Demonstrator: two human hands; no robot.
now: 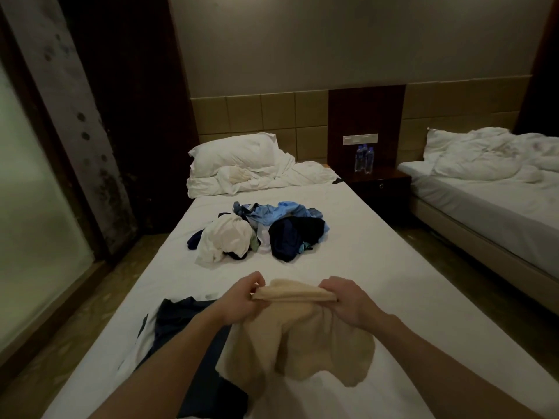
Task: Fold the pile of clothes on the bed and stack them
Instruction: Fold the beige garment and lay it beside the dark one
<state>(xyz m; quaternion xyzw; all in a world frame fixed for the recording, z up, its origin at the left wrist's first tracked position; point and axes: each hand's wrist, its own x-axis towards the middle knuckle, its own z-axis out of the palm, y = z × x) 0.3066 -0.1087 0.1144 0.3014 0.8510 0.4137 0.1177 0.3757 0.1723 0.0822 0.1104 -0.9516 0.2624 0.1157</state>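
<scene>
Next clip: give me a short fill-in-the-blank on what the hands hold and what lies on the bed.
1. Both the left hand and the right hand pinch a ____-coloured garment.
2. The unfolded clothes pile lies between the hands and the white ____.
3. Two water ____ stand on the nightstand.

Missing words: beige; pillow; bottles

Dim room with a plain wall (332, 40) and tan padded headboard panels (260, 116). A dark nightstand (384, 189) holding water bottles (364, 158) stands centre right, beside a second bed (484, 207).
</scene>
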